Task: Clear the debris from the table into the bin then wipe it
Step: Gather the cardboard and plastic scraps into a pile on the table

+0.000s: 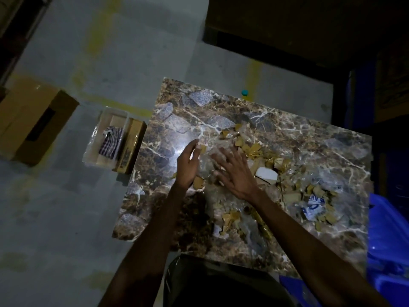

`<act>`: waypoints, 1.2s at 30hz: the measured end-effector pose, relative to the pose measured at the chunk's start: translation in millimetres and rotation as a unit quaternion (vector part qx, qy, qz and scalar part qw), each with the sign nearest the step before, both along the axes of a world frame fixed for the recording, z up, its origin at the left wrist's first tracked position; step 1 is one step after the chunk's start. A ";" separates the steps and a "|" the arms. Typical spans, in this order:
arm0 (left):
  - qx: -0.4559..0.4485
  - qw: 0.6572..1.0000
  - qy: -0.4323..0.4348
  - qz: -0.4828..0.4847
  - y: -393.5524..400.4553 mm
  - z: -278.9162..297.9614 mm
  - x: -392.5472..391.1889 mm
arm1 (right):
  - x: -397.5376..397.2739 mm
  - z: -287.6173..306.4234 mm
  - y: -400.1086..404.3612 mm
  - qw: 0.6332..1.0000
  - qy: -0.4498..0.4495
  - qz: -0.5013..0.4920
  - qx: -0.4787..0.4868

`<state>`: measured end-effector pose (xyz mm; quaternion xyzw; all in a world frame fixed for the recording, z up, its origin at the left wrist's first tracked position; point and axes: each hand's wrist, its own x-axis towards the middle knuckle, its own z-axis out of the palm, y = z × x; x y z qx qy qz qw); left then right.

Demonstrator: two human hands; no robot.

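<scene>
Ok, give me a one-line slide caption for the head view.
Both open hands, left and right, gather cardboard and paper scraps on a marble-patterned table.

Single head-worn view, wide-angle, tilted steeply down over marble-pattern table (287,134) from its near edge; close range; floor (66,218) at left.

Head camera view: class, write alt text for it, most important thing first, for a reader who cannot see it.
Two bare hands, left hand and right hand, spread open over torn cardboard scraps and clear plastic on a marble-patterned table. A clear tub holding a checked cloth sits on the floor to the left; a blue bin stands at the right.
</scene>
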<state>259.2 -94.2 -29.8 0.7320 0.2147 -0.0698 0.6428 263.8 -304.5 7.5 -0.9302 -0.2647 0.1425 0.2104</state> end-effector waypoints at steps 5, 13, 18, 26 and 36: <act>0.119 0.991 -0.028 -0.062 7.5 -17.1 -47.4 | -15.8 -5.8 -2.0 0.997 0.043 0.010 -0.060; 0.017 1.000 -0.008 0.010 -6.4 14.7 -65.8 | -36.8 5.7 -17.9 0.997 -0.005 -0.064 0.029; 0.178 0.983 -0.041 0.018 -16.4 34.5 -91.3 | -81.4 18.4 -49.4 0.991 -0.008 -0.117 0.068; 0.187 0.975 -0.074 -0.090 -81.2 59.9 -153.9 | -160.0 27.9 -96.3 0.978 0.012 -0.172 0.115; 0.169 0.986 0.008 0.003 -101.6 50.8 -240.8 | -237.7 7.8 -113.0 0.992 0.018 -0.121 0.031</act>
